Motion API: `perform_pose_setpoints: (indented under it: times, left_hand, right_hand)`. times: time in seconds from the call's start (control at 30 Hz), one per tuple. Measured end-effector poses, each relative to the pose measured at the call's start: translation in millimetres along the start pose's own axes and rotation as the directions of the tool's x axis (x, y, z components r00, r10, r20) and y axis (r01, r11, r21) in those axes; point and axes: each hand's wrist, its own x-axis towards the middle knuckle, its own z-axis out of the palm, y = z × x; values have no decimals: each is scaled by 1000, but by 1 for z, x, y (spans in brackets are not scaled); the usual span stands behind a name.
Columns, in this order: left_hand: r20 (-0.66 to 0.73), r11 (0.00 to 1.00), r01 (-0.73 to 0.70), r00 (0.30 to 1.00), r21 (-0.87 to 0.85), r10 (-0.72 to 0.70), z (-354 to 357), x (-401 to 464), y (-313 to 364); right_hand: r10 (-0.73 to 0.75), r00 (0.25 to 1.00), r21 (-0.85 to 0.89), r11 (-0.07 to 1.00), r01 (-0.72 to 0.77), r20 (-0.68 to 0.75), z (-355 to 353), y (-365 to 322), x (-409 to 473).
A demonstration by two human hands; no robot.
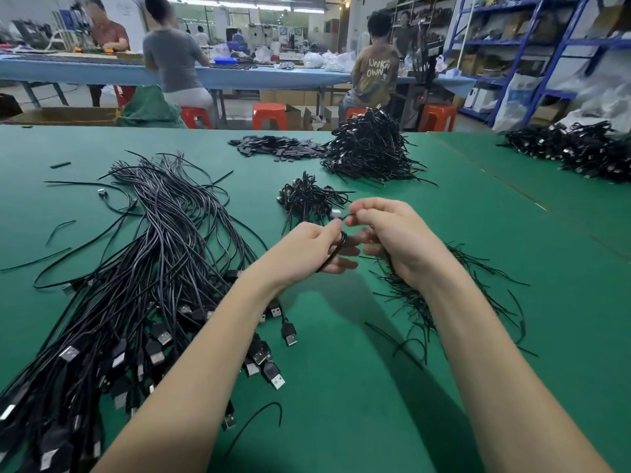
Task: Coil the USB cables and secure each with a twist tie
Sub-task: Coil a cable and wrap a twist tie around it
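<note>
Here, left hand (pixel 309 249) fingers curled round a coiled cable (pixel 336 249), right hand (pixel 392 233) fingers pinching its end just above, ties (pixel 420 302) below on the tabletop (pixel 341 370).

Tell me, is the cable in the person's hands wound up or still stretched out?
Wound up. The cable forms a small loop gripped by the left hand, while the right hand pinches near its white plug. Whether a tie is on, cannot tell.

Bare green table (pixel 341 387) lies between the loose cables (pixel 143 268) at left and twist ties (pixel 420 302) at right.
</note>
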Motion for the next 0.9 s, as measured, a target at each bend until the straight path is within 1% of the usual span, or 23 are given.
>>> perform_pose_setpoints:
  times: [0.07, 0.1, 0.13, 0.17, 0.2, 0.27, 0.33, 0.43, 0.5, 0.57, 0.63, 0.7, 0.73, 0.77, 0.8, 0.83, 0.87, 0.9]
  left_hand:
    - [-153, 994, -66, 987, -85, 52, 2, 2, 0]
    - [-233, 988, -82, 971, -132, 49, 2, 4, -1]
    - [-277, 971, -90, 961, -223, 25, 2, 5, -1]
    - [-274, 935, -93, 962, -342, -5, 2, 6, -1]
    - [-236, 884, -90, 972, -458, -23, 1, 6, 0]
    - [-159, 773, -94, 987, -627, -9, -4, 6, 4]
    - [-147, 700, -103, 989, -707, -3, -5, 6, 8]
    - [-172, 664, -96, 984, -741, -50, 2, 4, 12]
    - [-186, 633, -125, 982, -764, -30, -1, 3, 8]
    - [-103, 568, -102, 994, -816, 31, -9, -1, 6]
    - [12, 532, -47, 994, -846, 108, -13, -5, 5]
    - [87, 577, -11, 986, -816, 143, -12, -8, 5]
    - [93, 621, -11, 987, -783, 135, -10, -7, 4]
    - [81, 663, -18, 990, -748, 118, -8, -5, 4]
    - [48, 717, -42, 993, -696, 105, -5, -3, 4]
    - [-1, 783, -85, 994, -616, 106, -1, -1, 3]
    - [-67, 856, -140, 990, -497, 123, 2, 2, 3]
    - [-139, 919, -192, 978, -343, 153, 6, 4, 3]
  right_hand:
    - [-68, 995, 14, 998, 68, 78, 13, -3, -6]
    - [-85, 986, 28, 996, 82, 143, 17, -3, -9]
    - [-88, 974, 38, 996, 82, 207, 18, -2, -11]
    - [-78, 961, 37, 997, 71, 264, 17, -1, -13]
    - [-55, 949, 15, 998, 54, 310, 14, 0, -15]
    - [1, 937, -62, 998, 23, 350, 11, 5, -15]
    - [16, 945, -93, 996, 15, 327, 10, 9, -13]
    - [41, 938, -152, 988, 12, 345, 7, 14, -8]
    - [79, 949, -186, 982, -22, 306, 3, 18, -5]
    - [114, 973, -66, 993, -103, 200, -4, 22, 0]
    - [104, 984, 68, 991, -115, 145, -8, 22, 3]
    - [47, 990, 108, 992, -61, 134, -11, 22, 4]
    - [-9, 995, 71, 997, 2, 98, -11, 22, 5]
    - [-69, 997, -5, 998, 69, 47, -9, 21, 5]
    - [-123, 992, -82, 989, 122, -3, -7, 22, 5]
    - [-149, 988, -119, 983, 143, -47, -4, 23, 5]
    - [-155, 985, -114, 983, 146, -79, 0, 24, 5]
    - [-152, 982, -88, 986, 142, -112, 2, 25, 6]
